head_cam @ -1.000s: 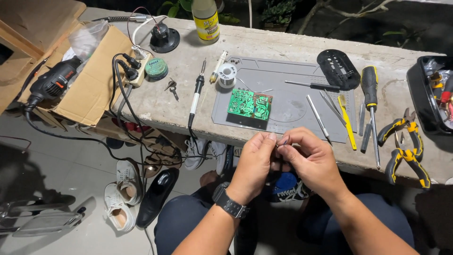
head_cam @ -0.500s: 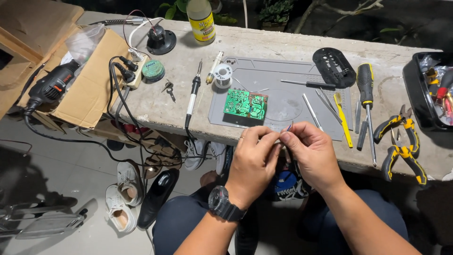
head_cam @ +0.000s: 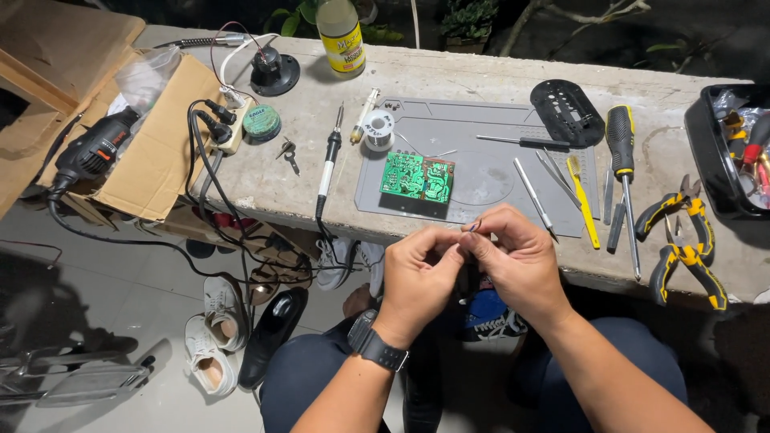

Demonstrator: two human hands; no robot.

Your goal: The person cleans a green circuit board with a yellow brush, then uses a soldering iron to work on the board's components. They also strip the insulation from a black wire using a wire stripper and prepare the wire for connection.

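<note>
My left hand and my right hand meet in front of the concrete bench, fingertips pinched together on a tiny wire-like part that pokes up between them. A black watch sits on my left wrist. Just beyond the hands a green circuit board lies on a grey work mat. A soldering iron lies left of the mat, and a solder spool rests at the mat's far left corner.
Screwdrivers, tweezers and yellow-handled pliers lie right of the mat; a black bin stands at the far right. A bottle, power strip, rotary tool on cardboard sit left. Shoes lie on the floor.
Both hands stay pinched together on the small part, with only slight finger shifts. The view has tilted a little, so the bench sits lower in the picture.
</note>
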